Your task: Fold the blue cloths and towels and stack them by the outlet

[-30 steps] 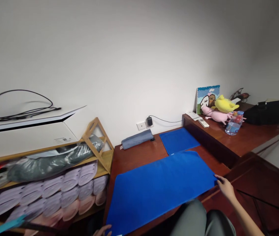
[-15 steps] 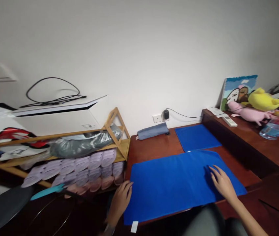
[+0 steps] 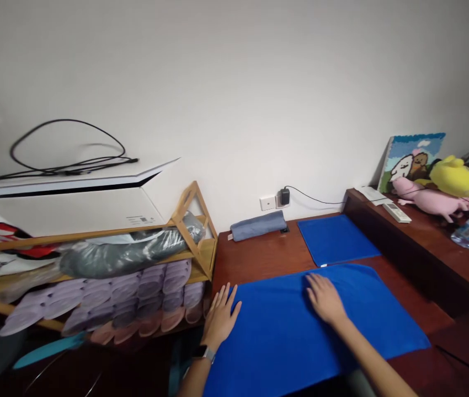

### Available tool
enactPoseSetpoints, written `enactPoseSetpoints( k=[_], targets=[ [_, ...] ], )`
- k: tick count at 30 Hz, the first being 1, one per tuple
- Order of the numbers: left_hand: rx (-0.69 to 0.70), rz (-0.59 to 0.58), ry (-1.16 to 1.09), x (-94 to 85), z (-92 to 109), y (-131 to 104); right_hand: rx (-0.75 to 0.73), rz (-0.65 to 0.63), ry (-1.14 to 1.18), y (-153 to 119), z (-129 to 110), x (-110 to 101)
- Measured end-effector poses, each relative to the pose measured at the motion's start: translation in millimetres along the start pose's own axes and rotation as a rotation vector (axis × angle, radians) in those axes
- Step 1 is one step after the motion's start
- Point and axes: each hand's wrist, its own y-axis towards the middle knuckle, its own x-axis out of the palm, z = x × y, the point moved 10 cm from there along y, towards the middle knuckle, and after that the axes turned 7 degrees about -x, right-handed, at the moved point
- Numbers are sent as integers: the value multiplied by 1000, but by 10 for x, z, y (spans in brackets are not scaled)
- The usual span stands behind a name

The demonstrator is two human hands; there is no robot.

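Two open hands over the big cloth [image 3: 282,336]

The big cloth lies spread on the desk [image 3: 255,262], directly under and between the hands. The left hand [image 3: 220,321] is open, palm down, at the cloth's far left corner, its fingers pointing toward the wall [image 3: 234,110] and its thumb over the blue. A watch [image 3: 204,354] sits on that wrist. The right hand [image 3: 325,300] is open too, palm down, near the middle of the far edge, fingertips close to that edge. Neither hand grips anything; whether the right palm presses down or hovers just above is hard to tell from this angle.

The cloth's far edge runs nearly straight between the hands, then rounds off at the far right corner. Its near right corner reaches out past the right forearm. Beyond the far edge, a strip of brown desk shows as far as a rolled pouch [image 3: 258,226] by the wall. The small cloth [image 3: 337,240] lies just beyond the big one, right of the pouch. On the right, a narrow strip of desk separates the big cloth from the raised ledge [image 3: 437,248]. On the left, the rack [image 3: 205,259] stands beside the desk, near the left hand.
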Motion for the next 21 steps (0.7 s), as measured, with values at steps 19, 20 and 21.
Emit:
enactPoseSetpoints(
  k=[19, 20, 21],
  targets=[
    [-6, 23, 6, 109, -225, 181, 419, -60, -107, -488, 2452, -195],
    [-7, 13, 9, 115, -239, 191, 413, -44, -96, -489, 2499, -216],
    [-5, 4, 13, 120, -251, 201, 416, -23, -78, -476, 2535, -252]
  ],
)
